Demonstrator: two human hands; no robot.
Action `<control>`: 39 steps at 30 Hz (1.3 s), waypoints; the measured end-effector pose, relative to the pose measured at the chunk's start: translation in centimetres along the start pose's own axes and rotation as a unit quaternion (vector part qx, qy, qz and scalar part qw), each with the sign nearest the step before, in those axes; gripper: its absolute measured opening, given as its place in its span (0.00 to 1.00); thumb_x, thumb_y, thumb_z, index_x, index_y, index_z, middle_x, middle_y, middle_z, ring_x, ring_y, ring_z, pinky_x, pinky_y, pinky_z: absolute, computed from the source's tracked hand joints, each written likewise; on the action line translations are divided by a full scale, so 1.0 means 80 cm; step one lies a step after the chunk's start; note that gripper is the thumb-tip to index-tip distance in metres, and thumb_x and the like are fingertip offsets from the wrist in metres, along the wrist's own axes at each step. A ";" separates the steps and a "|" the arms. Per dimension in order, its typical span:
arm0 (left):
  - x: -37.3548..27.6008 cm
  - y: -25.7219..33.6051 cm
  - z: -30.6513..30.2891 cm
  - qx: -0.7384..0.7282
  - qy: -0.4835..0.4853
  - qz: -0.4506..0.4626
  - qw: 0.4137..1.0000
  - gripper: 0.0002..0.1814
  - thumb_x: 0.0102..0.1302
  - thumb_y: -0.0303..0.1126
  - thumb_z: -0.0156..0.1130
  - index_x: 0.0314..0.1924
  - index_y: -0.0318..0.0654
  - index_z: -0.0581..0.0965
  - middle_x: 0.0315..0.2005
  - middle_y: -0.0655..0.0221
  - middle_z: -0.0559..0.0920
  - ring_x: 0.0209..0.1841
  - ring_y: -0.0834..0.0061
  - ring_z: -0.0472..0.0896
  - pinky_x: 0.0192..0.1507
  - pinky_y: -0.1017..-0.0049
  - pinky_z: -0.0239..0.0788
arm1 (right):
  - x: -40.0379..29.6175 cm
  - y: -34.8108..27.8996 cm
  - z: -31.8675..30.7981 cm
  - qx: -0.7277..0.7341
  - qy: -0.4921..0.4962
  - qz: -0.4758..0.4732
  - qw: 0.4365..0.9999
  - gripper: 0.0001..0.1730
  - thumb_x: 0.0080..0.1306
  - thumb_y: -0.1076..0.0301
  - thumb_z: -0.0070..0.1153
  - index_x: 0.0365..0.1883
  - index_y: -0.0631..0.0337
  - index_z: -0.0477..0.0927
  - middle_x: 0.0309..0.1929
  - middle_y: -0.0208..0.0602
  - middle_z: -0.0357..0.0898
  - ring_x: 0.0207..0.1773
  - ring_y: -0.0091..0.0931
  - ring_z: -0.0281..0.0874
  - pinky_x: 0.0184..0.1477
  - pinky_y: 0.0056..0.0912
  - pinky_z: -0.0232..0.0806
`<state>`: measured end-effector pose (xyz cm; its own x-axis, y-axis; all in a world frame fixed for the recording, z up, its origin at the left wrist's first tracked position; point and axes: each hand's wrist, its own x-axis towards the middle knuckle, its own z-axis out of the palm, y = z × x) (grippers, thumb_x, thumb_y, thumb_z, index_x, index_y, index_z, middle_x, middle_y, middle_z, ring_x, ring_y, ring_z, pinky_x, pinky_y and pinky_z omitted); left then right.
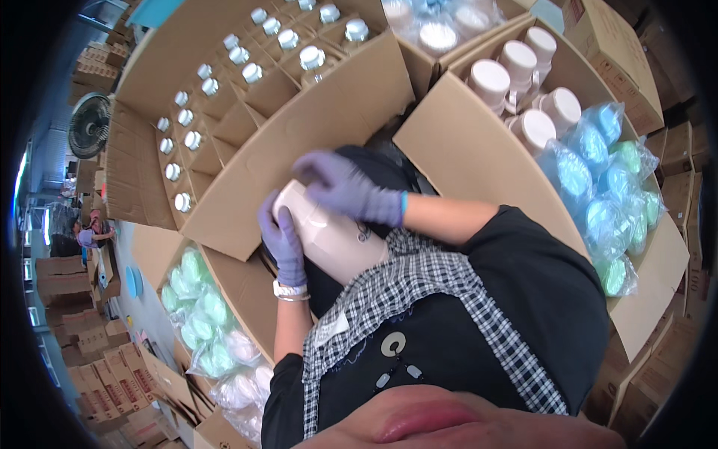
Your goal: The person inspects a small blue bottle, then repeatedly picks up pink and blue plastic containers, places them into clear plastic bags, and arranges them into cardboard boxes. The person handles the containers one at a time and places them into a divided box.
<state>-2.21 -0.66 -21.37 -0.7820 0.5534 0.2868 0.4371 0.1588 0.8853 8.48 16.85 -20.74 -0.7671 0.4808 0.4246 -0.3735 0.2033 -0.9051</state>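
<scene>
A pale pink jug (331, 241) lies tilted across my lap, its lower end against a checked apron (387, 269). My left hand (285, 238), in a purple glove, grips the jug near its upper end, with the thumb along the side. Over that same end is my right hand (350, 188), gloved too and blurred by motion. Whether its fingers touch the jug cannot be made out. A small dark mark shows on the jug's side. Beyond my hands stands a divided carton (297, 134) of clear bottles with white caps (311, 57).
At right, an open carton (482, 151) holds pale pink jugs (537, 129) and bagged blue and green items (608, 224). Another carton with bagged green items (205, 308) sits at left. A fan (90, 124), stacked cartons (115, 381) and a person (92, 236) appear farther left.
</scene>
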 end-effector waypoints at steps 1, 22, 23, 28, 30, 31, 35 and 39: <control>-0.007 -0.008 0.000 0.001 0.008 -0.030 1.000 0.27 0.79 0.48 0.56 0.61 0.29 0.75 0.55 0.58 0.80 0.58 0.66 0.76 0.68 0.66 0.64 | -0.011 0.011 -0.028 0.019 0.023 0.128 0.991 0.22 0.64 0.69 0.61 0.56 0.63 0.78 0.49 0.42 0.81 0.54 0.32 0.80 0.59 0.36 0.73; 0.064 -0.034 -0.068 0.014 -0.205 -0.100 0.974 0.14 0.81 0.36 0.50 0.52 0.31 0.76 0.49 0.64 0.80 0.52 0.75 0.76 0.59 0.71 0.68 | -0.067 -0.002 -0.230 -0.013 -0.069 0.241 0.968 0.22 0.77 0.60 0.55 0.63 0.62 0.79 0.58 0.38 0.82 0.60 0.24 0.78 0.64 0.29 0.71; 0.059 -0.040 -0.048 0.039 -0.150 -0.130 0.979 0.15 0.82 0.40 0.49 0.46 0.33 0.75 0.44 0.68 0.79 0.47 0.78 0.74 0.54 0.72 0.68 | -0.066 -0.032 -0.238 -0.017 -0.047 0.224 0.973 0.21 0.77 0.61 0.55 0.63 0.62 0.79 0.58 0.37 0.82 0.60 0.24 0.78 0.64 0.29 0.70; 0.027 -0.007 -0.015 -0.148 -0.105 -0.104 0.978 0.19 0.82 0.39 0.51 0.60 0.29 0.74 0.53 0.62 0.80 0.57 0.73 0.76 0.63 0.70 0.66 | -0.089 -0.128 -0.308 -0.144 0.071 0.190 0.969 0.19 0.77 0.63 0.54 0.61 0.63 0.80 0.56 0.33 0.82 0.60 0.23 0.78 0.64 0.28 0.69; 0.029 -0.026 -0.036 -0.180 -0.145 -0.117 0.966 0.21 0.81 0.38 0.51 0.63 0.29 0.73 0.55 0.60 0.79 0.59 0.71 0.76 0.65 0.69 0.65 | -0.108 -0.149 -0.352 -0.226 0.132 0.179 0.948 0.18 0.77 0.64 0.54 0.60 0.64 0.80 0.54 0.33 0.83 0.59 0.23 0.78 0.63 0.28 0.70; 0.026 -0.032 -0.046 -0.194 -0.164 -0.126 0.959 0.22 0.81 0.37 0.52 0.65 0.29 0.72 0.57 0.59 0.79 0.60 0.70 0.75 0.66 0.68 0.64 | -0.118 -0.152 -0.370 -0.257 0.173 0.172 0.935 0.17 0.77 0.65 0.54 0.59 0.65 0.81 0.53 0.33 0.83 0.58 0.23 0.78 0.62 0.28 0.71; 0.024 -0.044 -0.033 -0.005 -0.091 -0.071 0.993 0.20 0.74 0.42 0.63 0.55 0.32 0.76 0.49 0.62 0.80 0.53 0.69 0.77 0.62 0.68 0.67 | -0.137 -0.145 -0.390 -0.331 0.205 0.169 0.905 0.15 0.75 0.68 0.56 0.56 0.66 0.82 0.49 0.33 0.84 0.55 0.21 0.79 0.59 0.28 0.72; 0.024 -0.013 0.003 -0.061 -0.069 -0.046 0.995 0.20 0.66 0.38 0.73 0.48 0.34 0.75 0.44 0.65 0.80 0.49 0.70 0.76 0.61 0.68 0.68 | -0.126 -0.115 -0.305 -0.292 0.143 0.184 0.928 0.15 0.73 0.68 0.58 0.56 0.62 0.83 0.48 0.31 0.84 0.50 0.21 0.79 0.56 0.27 0.72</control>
<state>-4.01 0.44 -21.82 -0.7447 0.6488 0.1565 0.3016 0.1180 0.9461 32.40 30.97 -17.28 -0.5864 0.7984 0.1368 0.2962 0.3685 -0.8812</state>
